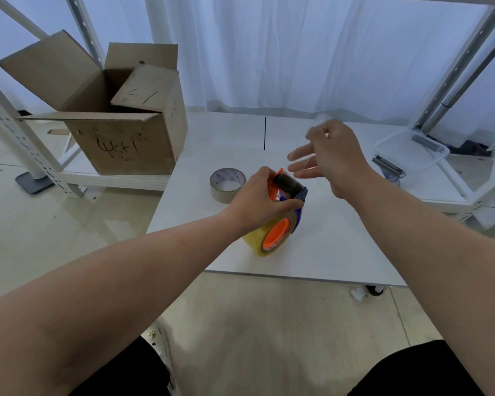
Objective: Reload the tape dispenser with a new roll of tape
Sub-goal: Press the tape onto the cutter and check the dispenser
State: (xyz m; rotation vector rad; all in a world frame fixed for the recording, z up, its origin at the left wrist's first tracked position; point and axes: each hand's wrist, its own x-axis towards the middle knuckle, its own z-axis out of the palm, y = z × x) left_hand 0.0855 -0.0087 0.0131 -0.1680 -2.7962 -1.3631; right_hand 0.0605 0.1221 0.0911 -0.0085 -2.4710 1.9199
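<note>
An orange and blue tape dispenser (pixel 290 188) stands on the white table (pixel 340 247), its black roller on top. A full yellowish tape roll (pixel 257 242) sits on its orange hub. My left hand (pixel 265 202) grips the dispenser's upper body from the left. My right hand (pixel 330 155) hovers just right of and above the roller, fingers spread and blurred; whether a clear strip of tape runs from them I cannot tell. A nearly used-up cardboard tape core (pixel 227 184) lies on the table left of the dispenser.
An open cardboard box (pixel 117 138) stands on a low shelf at the left. A clear plastic tub (pixel 412 151) with a metal part beside it sits at the right. White metal rack posts flank both sides, and a white curtain hangs behind.
</note>
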